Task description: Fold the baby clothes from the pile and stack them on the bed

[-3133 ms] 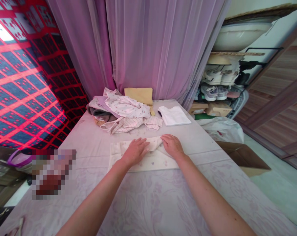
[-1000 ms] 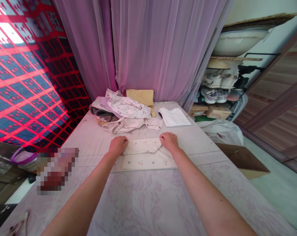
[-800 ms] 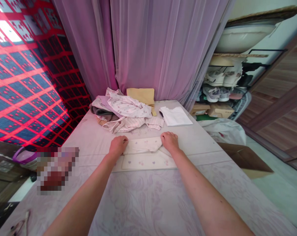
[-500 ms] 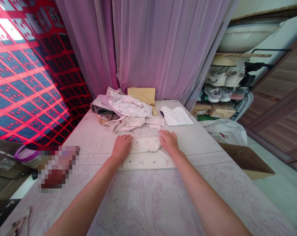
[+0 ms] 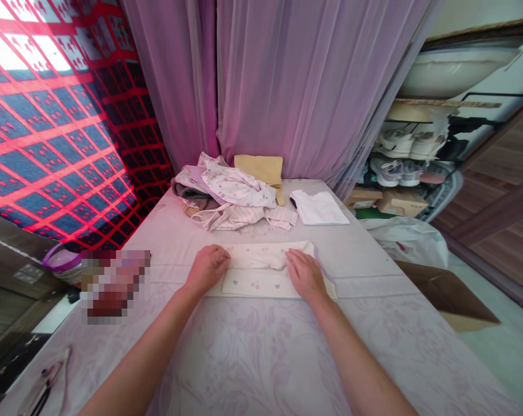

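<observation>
A cream garment [image 5: 255,284] with small hearts and pale prints lies folded in a long strip on the sheet-covered surface. A purple edge shows at its right end. My left hand [image 5: 209,267] is at the strip's left end, its fingers curled together over the edge of the fabric. Across the right part rests my right hand [image 5: 305,274], fingers stretched out flat on the cloth. Behind the strip sits a heap of rumpled clothes [image 5: 239,185], with a striped garment [image 5: 244,217] in front. A folded white garment [image 5: 322,208] lies to the right of the heap.
A folded yellow cloth [image 5: 259,167] stands against the purple curtain [image 5: 287,86]. A blurred-out item [image 5: 114,286] and a cable [image 5: 65,375] lie at the left. Beyond the right edge are an open cardboard box [image 5: 447,294] and a shoe rack with sneakers [image 5: 393,171].
My right hand has moved down and toward me over the garment, baring its upper right corner. My left hand has shifted slightly down, its fingers more curled. The view has turned slightly left.
</observation>
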The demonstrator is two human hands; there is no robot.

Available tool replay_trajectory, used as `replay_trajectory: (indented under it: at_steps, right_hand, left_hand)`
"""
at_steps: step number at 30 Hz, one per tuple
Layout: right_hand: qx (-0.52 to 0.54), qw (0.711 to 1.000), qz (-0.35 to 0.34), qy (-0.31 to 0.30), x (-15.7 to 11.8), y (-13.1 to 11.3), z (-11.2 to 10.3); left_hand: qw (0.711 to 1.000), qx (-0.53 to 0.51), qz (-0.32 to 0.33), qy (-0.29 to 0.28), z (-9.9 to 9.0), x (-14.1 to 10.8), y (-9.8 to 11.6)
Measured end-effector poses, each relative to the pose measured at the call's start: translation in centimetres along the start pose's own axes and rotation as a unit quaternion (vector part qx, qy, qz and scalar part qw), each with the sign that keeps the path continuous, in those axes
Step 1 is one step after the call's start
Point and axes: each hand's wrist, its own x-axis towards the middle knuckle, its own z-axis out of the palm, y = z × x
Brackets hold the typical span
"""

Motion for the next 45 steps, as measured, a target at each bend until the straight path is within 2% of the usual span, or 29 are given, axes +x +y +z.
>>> replay_trajectory:
  at_steps: [2, 4, 8, 11, 15, 19, 22, 30, 40, 45]
  right_hand:
    - [0.047, 0.998, -0.028, 0.044, -1.4, 0.9, -0.5]
    - [0.088, 0.993, -0.028, 0.07, -2.3, 2.1, -1.1]
    - [0.184, 0.975, 0.086, 0.088, -3.1, 4.6, -1.9]
    - [0.262, 0.954, 0.137, 0.06, -3.5, 5.7, -1.9]
    - [0.307, 0.946, 0.1, 0.0, -4.0, 5.9, -2.2]
    - [0.3, 0.95, 0.045, -0.07, -4.3, 5.7, -2.9]
    - [0.273, 0.958, 0.029, -0.086, -4.3, 5.6, -3.2]
    - [0.198, 0.978, -0.012, -0.063, -4.1, 5.3, -2.9]
    - [0.162, 0.985, -0.027, -0.052, -4.0, 5.0, -2.9]
    - [0.145, 0.988, -0.036, -0.042, -4.1, 5.1, -2.7]
  left_hand:
    - [0.998, -0.028, 0.036, -0.047, -1.0, -1.5, -0.3]
    - [0.99, -0.05, 0.083, -0.101, -1.7, -2.8, -0.6]
    - [0.984, -0.022, 0.115, -0.134, -2.1, -3.9, -0.5]
    - [0.983, 0.029, 0.114, -0.141, -2.3, -3.7, 0.0]
    - [0.981, 0.054, 0.127, -0.134, -2.3, -3.5, 0.5]
    - [0.982, 0.055, 0.143, -0.109, -2.0, -3.9, 0.2]
    - [0.981, 0.066, 0.154, -0.095, -1.8, -4.3, -0.1]
    - [0.976, 0.107, 0.164, -0.094, -2.1, -4.9, 0.8]
    - [0.978, 0.086, 0.163, -0.093, -1.4, -5.8, 0.4]
    - [0.981, 0.074, 0.158, -0.089, -1.9, -6.1, 0.6]
